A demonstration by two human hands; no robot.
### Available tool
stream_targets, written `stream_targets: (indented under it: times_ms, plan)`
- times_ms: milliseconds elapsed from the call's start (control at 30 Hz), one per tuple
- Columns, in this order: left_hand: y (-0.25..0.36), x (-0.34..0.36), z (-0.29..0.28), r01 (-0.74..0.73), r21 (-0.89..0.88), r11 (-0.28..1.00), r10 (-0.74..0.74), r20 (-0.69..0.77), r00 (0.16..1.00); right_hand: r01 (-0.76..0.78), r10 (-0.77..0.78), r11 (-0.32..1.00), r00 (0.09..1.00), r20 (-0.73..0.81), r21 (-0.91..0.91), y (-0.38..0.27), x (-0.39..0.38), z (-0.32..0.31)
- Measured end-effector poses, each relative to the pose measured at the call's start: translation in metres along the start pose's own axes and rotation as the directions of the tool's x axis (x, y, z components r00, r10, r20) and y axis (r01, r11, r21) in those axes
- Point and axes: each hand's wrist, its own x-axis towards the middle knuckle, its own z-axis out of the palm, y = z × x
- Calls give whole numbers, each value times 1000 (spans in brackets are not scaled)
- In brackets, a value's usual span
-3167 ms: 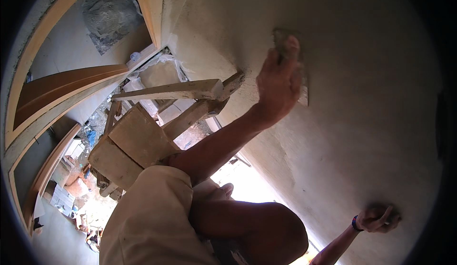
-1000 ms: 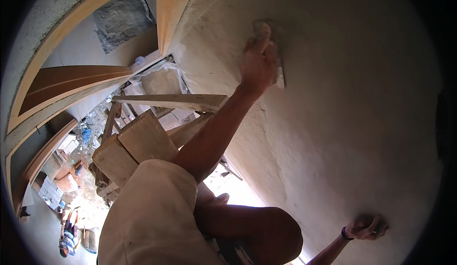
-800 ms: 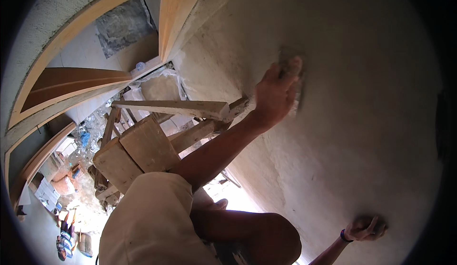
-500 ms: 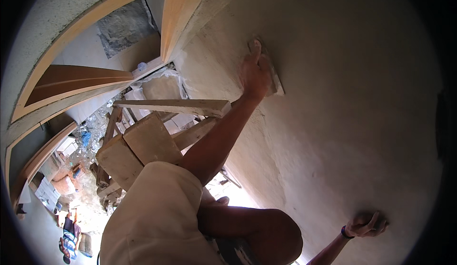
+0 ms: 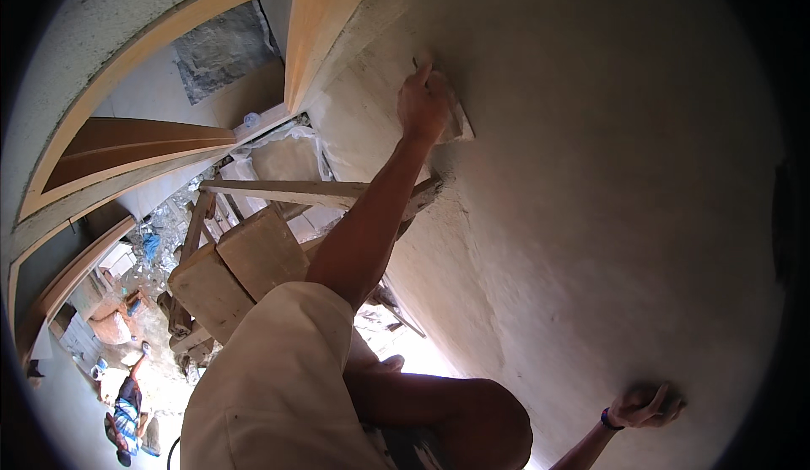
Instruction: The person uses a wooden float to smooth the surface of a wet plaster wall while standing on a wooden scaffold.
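Note:
My left hand [image 5: 423,105] grips a flat plastering trowel [image 5: 461,126], its blade lying against the grey-brown plastered wall [image 5: 582,200]. The fingers and forearm hide most of the trowel, though a pale lower corner shows beside the wrist. Lower down at the right, my right hand [image 5: 645,407], with a dark band at the wrist, rests against the same wall. Its fingers are half bent and somewhat apart, and I see nothing held in them. Dark shadow surrounds that hand.
Left of my arm stands a rough wooden scaffold with a beam [image 5: 287,190] and thick planks [image 5: 261,251]. A wooden door frame [image 5: 297,40] edges the wall at upper left. Far below, a person [image 5: 126,415] is near rubble and a bright floor.
My left hand has slid the trowel left and slightly up along the wall. My right hand has barely shifted. The person below has changed posture, with a limb stretched out.

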Motion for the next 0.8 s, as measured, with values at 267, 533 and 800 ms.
stream_targets:
  times_ms: [267, 533, 800]
  plan:
    - [-34, 38, -1, 43, -169, 985, -74, -182, 981, 0, 0, 999, 1000, -2, 45, 0, -2, 7]
    - [60, -53, 21, -481, 1, 877, 481, 15, 877, 2, -3, 1000, 999, -32, -14, -2, 2, 1]
    - [46, 44, -15, 133, -341, 931, -142, 0, 990, 7, -7, 1000, 1000, 11, -16, -3, 2, 3]
